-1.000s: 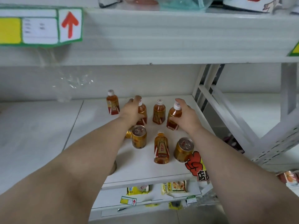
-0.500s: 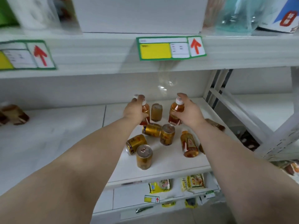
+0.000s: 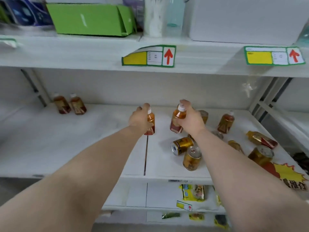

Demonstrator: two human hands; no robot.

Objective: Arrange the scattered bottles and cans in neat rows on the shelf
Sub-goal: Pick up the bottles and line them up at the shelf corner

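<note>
My left hand [image 3: 139, 118] grips a small amber tea bottle [image 3: 151, 122] with a white cap, held upright over the white shelf [image 3: 83, 139]. My right hand [image 3: 190, 120] holds a second tea bottle [image 3: 178, 120], lifted and slightly tilted. Two more tea bottles [image 3: 70, 104] stand side by side at the back left of the shelf. On the right lie scattered items: a gold can on its side [image 3: 181, 145], an upright gold can [image 3: 192, 158], an upright bottle [image 3: 225, 122], a lying bottle [image 3: 261, 139] and another upright can [image 3: 260, 155].
The upper shelf carries a green box [image 3: 90, 18], a white box [image 3: 245, 19] and price labels with red arrows [image 3: 150, 56]. A diagonal white brace [image 3: 262, 97] stands at the right end. Snack packets [image 3: 194, 192] sit on the lower shelf.
Both hands have lifted their bottles away from the cluster and carried them leftward. The view has swung left, so two bottles at the back left of the shelf have come into sight.
</note>
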